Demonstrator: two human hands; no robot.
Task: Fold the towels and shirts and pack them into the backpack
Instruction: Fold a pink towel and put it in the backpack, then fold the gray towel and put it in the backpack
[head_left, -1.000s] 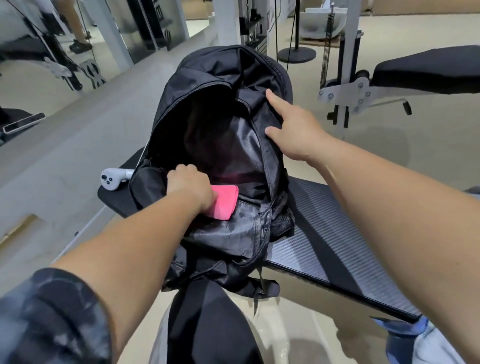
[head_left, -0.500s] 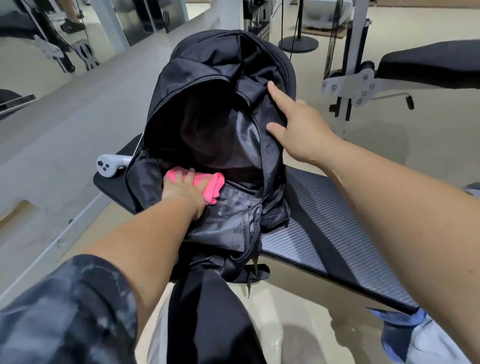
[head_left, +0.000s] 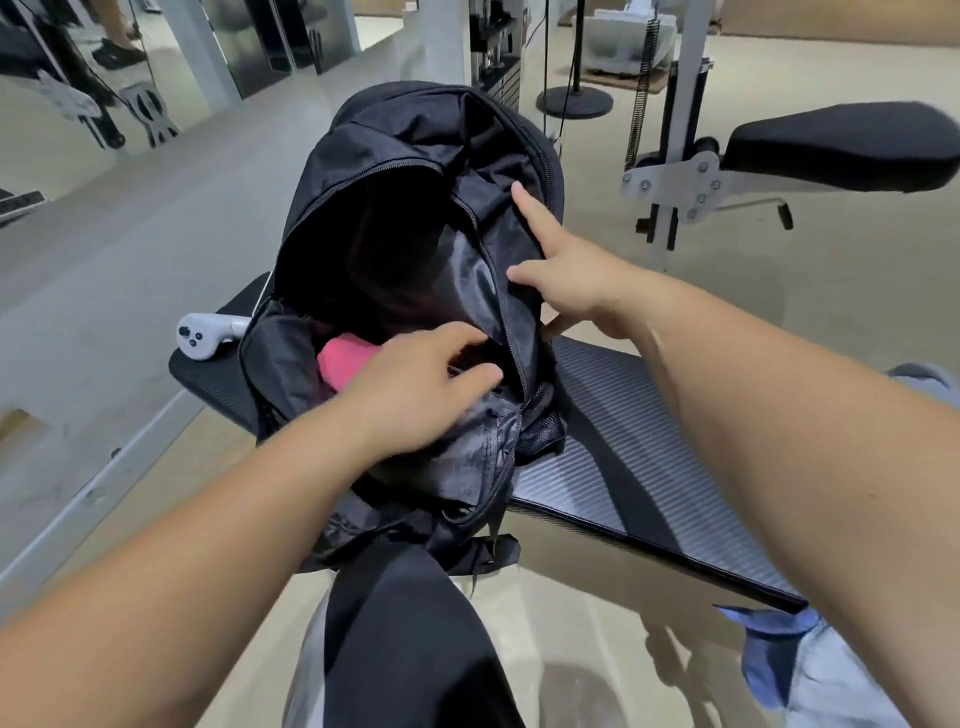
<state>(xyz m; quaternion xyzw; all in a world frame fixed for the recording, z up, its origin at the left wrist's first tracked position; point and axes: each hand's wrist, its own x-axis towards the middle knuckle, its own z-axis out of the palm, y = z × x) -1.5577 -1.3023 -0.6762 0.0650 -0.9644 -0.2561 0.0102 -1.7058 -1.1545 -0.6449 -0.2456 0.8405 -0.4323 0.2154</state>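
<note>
A black backpack (head_left: 415, 156) stands upright and unzipped on a black bench (head_left: 649, 441). A folded pink towel (head_left: 343, 361) lies inside its lower opening, partly hidden by my left hand (head_left: 415, 384). That hand hovers over the front rim with fingers spread and relaxed, holding nothing. My right hand (head_left: 571, 275) rests on the backpack's right side panel, index finger straight up along the flap and thumb touching the zipper edge. A black garment (head_left: 415, 649) lies in the foreground below the bag, over something white.
A white handheld controller (head_left: 202, 338) lies on the bench's left end beside the backpack. Blue and white cloth (head_left: 810, 675) shows at the lower right. A padded gym seat on a white frame (head_left: 841, 150) stands at the right. Mirrors line the left wall.
My left hand has let go of the pink towel, which now sits deeper in the backpack, and has moved right with fingers spread. The right hand has stayed on the bag's side.
</note>
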